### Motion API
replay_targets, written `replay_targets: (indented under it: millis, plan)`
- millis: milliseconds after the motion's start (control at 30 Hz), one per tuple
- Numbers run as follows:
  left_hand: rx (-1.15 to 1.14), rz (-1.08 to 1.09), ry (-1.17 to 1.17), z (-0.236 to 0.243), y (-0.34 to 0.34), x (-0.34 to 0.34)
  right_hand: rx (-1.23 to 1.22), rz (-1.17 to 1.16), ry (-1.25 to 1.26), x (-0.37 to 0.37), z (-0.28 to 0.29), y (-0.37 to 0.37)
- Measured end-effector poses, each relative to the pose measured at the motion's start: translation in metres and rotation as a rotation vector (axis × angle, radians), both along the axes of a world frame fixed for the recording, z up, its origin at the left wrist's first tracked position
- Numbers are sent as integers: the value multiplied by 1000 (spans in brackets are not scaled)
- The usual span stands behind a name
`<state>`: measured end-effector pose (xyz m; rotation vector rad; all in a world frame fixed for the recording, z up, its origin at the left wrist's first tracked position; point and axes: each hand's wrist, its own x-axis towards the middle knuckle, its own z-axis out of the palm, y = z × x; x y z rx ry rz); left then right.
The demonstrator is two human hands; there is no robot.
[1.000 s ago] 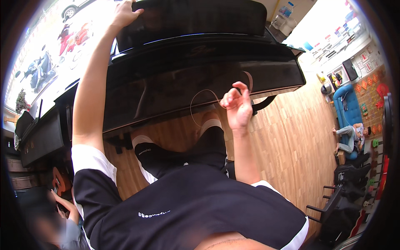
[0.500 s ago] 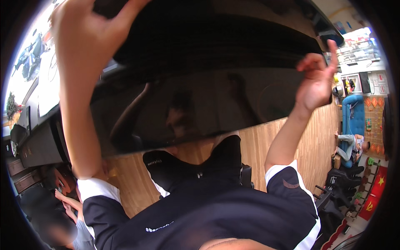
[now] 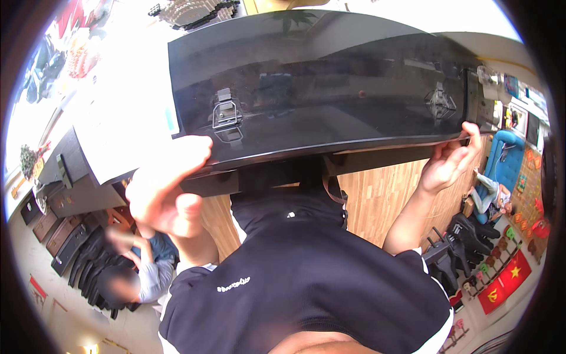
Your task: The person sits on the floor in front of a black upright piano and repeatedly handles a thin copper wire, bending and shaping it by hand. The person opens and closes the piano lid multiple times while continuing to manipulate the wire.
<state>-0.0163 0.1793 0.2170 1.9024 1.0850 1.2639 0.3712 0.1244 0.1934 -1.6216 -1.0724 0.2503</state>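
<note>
A wide, glossy black panel lies in front of me, its long near edge toward my body. Two metal brackets stand on it: a wire-framed one on the left and another on the right. At the panel's near left corner, my left hand has its fingers over the edge and its thumb spread away. My right hand is at the near right corner, palm turned up, fingertips touching the edge and index finger stretched out. Neither hand is wrapped round anything.
White paper is left of the panel, with a dark desk beyond it. One person sits at lower left, another on a blue sofa at right. Black chairs stand at right on the wooden floor.
A raised, mirror-like black surface filled the view before; now a panel with brackets shows lower and flatter. My left hand has come down toward me, my right hand down to the near edge.
</note>
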Motion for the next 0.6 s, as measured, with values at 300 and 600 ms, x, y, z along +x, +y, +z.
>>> replay_targets:
  millis: [300,600]
  plan:
    - [-1083,-250,-315,-14,32,-22,-138,190,191,2,13,-14]
    - [-1074,-320,-245,-28,41,-38,-172,258,194,5,19,-11]
